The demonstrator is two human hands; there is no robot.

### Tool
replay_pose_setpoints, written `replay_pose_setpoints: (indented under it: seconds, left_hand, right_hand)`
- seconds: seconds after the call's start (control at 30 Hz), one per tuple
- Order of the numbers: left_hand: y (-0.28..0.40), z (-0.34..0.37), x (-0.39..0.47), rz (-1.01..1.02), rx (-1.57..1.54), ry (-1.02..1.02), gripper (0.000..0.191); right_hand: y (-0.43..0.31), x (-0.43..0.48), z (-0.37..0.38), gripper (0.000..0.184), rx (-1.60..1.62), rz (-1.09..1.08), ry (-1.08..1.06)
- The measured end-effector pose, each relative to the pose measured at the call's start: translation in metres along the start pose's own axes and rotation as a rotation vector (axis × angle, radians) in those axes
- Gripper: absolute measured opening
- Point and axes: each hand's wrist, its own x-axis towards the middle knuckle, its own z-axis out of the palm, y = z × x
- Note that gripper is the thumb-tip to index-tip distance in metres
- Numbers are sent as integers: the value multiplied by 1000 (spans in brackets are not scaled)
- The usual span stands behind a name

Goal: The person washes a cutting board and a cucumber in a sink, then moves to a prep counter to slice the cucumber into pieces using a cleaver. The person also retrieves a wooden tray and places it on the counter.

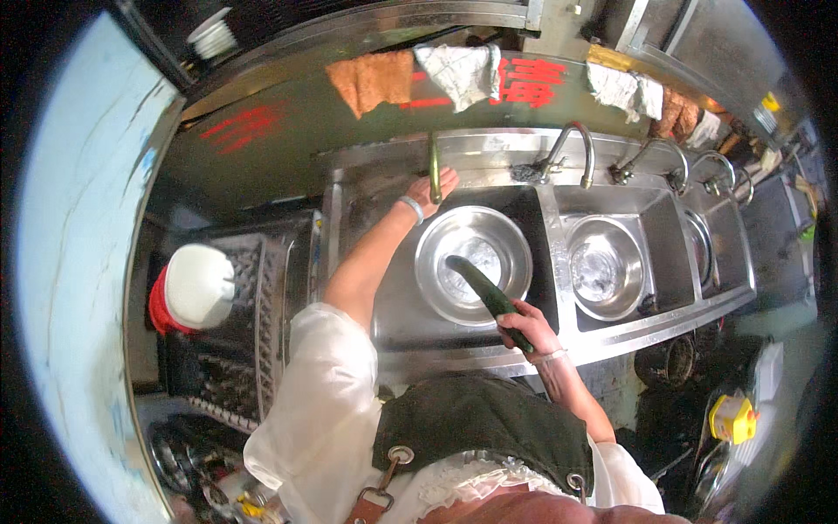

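Observation:
A long dark green cucumber (486, 293) is gripped near its lower end by my right hand (529, 327). Its far end hangs over a round stainless steel basin (429, 275) that sits in the left sink (399, 301). My left hand (440, 190) reaches to the back of that sink, at the spout of a faucet (434, 164). The spout partly covers the palm; the fingers look extended and nothing shows in them, though whether they touch the faucet I cannot tell.
A second steel basin (579, 278) rests in the middle sink (668, 262). Curved faucets (589, 154) line the back ledge. Cloths (374, 78) hang above on the wall. On the left, a white container (196, 285) with red beneath stands beside a dark rack (245, 367).

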Motion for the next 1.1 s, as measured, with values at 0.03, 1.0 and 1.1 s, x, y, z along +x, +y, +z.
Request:
replay_pose_setpoints:
  seconds: [0.03,1.0,1.1]
  left_hand:
    - [-5,3,7,27,-51,47,37]
    - [100,54,-61,-1229,-2399,365,28]
    - [78,83,-65,-1337,-2379,422,36]
  right_hand:
    - [-7,10,7,33,19,9,3]
    - [-2,175,75,32,-916,-300,4]
    - [-8,120,56,47,-495,-107,-130]
